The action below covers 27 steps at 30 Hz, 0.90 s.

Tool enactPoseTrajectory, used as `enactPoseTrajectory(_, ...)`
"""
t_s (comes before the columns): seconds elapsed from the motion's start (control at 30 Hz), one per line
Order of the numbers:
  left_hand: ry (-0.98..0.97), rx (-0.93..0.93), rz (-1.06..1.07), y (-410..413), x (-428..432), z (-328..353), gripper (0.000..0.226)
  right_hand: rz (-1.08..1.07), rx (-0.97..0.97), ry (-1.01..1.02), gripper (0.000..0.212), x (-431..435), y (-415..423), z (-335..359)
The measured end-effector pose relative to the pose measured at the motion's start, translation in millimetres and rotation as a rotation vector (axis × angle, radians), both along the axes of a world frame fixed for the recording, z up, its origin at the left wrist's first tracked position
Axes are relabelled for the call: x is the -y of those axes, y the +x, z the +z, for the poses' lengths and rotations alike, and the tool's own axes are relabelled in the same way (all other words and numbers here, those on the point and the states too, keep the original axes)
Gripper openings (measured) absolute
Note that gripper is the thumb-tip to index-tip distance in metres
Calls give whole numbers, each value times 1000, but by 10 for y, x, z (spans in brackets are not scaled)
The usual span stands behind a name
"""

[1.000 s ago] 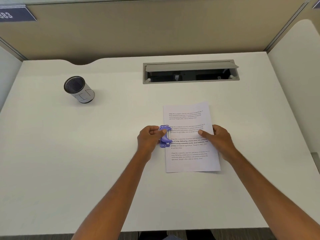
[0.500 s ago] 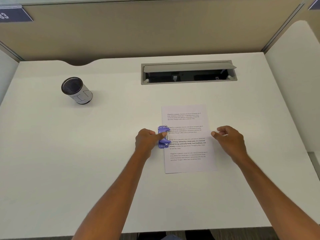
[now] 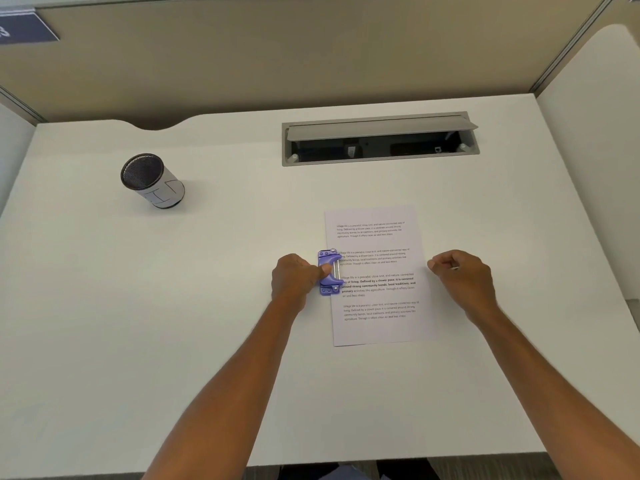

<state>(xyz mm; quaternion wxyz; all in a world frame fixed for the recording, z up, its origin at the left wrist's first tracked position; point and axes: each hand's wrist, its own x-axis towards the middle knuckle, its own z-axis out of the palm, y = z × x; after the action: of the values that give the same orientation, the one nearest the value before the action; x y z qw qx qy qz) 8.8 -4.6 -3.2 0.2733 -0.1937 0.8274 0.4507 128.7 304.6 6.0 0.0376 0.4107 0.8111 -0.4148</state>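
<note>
- Right now I see the left hand [image 3: 294,278] grasping the purple hole punch [image 3: 329,271], with the fingers curled at its outer side and the thumb laid on the top lever.
- The hole punch sits over the left edge of the printed sheet [image 3: 381,327], about halfway along that edge, with its long side running along the edge.
- I can make out two metal rods on the hole punch, on the side facing the text.
- The right hand [image 3: 462,275] is clenched into a loose fist with nothing in it that I can make out. It lies just beside the right edge of the printed sheet, and I cannot tell whether it touches the paper.
- The printed sheet lies flat on the white table [image 3: 173,323] between the two hands, carrying four blocks of text.
- Farther out, a mesh pen cup [image 3: 152,180] stands well apart to the left.
- Beyond the sheet, a grey cable hatch [image 3: 381,140] is set into the table with its lid raised.
- A beige partition [image 3: 311,57] closes off the far side.
</note>
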Motion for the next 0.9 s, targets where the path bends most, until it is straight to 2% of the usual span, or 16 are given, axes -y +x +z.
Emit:
enactPoseTrajectory(0.37,-103,-34,1,101,-53,40,46,10,-5,-23,9,40,-33,4)
enactPoseTrajectory(0.57,-78,-17,-34,63,-77,169,38,22,-3,-18,9,66,-20,42)
enactPoseTrajectory(0.77,-69,-39,-7,134,-174,270,45,23,-12,-11,9,122,2,64)
enactPoseTrajectory(0.9,-12,-72,53,224,-186,344,38,19,-22,-10,18,157,55,80)
